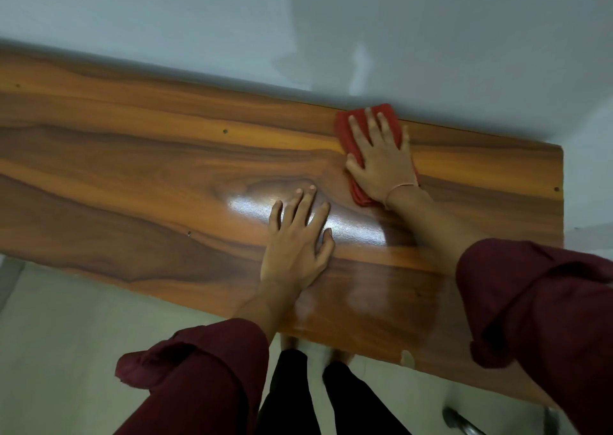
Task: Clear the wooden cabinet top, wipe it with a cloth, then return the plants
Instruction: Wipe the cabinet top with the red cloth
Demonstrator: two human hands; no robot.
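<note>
- Left hand [295, 239], at six o'clock, lay flat on the wooden worktop [132, 176], fingers [294, 204] straight, probably bracing the body.
- Right hand [381, 162], at two o'clock, pressed a red cloth [346, 126] flat with straight fingers, apparently wiping near the back edge.
- No plants were in sight; a pale wall [298, 20] stood behind.

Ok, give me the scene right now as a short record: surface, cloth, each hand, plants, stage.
surface: wooden cabinet top, glossy, with a light reflection near the middle
cloth: red cloth, lying at the far edge toward the right end
right hand: right hand flat on the cloth, fingers straight, pressing it down
left hand: left hand flat on bare wood, nearer the person
plants: none in view
stage: wiping; plants not yet returned
</note>
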